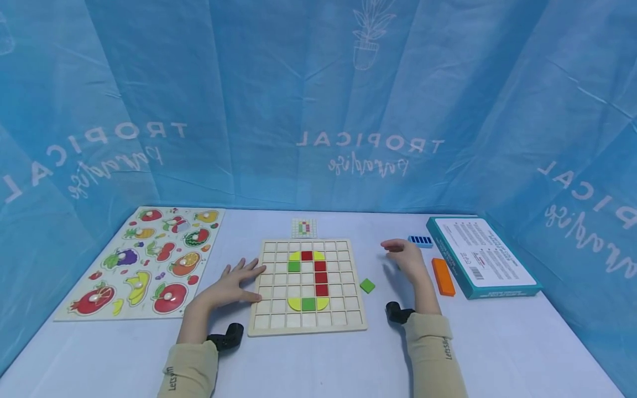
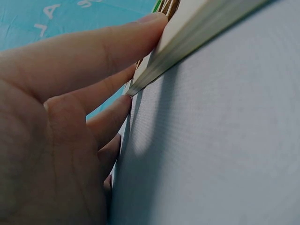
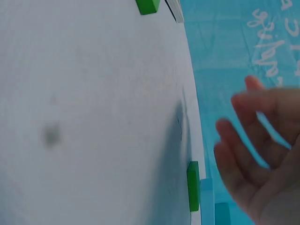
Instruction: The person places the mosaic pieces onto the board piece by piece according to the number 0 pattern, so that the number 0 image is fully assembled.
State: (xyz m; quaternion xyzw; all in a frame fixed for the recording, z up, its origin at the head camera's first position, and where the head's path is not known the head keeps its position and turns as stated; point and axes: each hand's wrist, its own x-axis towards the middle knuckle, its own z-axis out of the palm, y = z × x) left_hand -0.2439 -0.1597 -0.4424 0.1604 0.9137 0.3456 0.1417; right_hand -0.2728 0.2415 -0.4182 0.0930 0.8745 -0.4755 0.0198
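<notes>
A wooden grid board [image 1: 285,326] lies on the table, with red, green and yellow tiles set in a partial ring. At its left edge rests my left hand [image 1: 231,286], fingers spread, thumb and fingertips touching the rim; the left wrist view shows the left hand [image 2: 70,108] against the board's side [image 2: 187,42]. My right hand [image 1: 407,260] hovers right of the board, fingers loosely bent, holding nothing visible. A loose green tile [image 1: 367,286] lies between board and right hand. Another green tile [image 3: 193,186] shows near the right hand [image 3: 262,150] in the right wrist view.
Behind the board lies a small pattern card [image 1: 304,228]. A fruit puzzle board [image 1: 111,237] is at the left. To the right are a blue striped piece [image 1: 420,241], an orange block [image 1: 443,277] and a teal box [image 1: 483,257]. A blue curtain [image 1: 259,105] hangs behind.
</notes>
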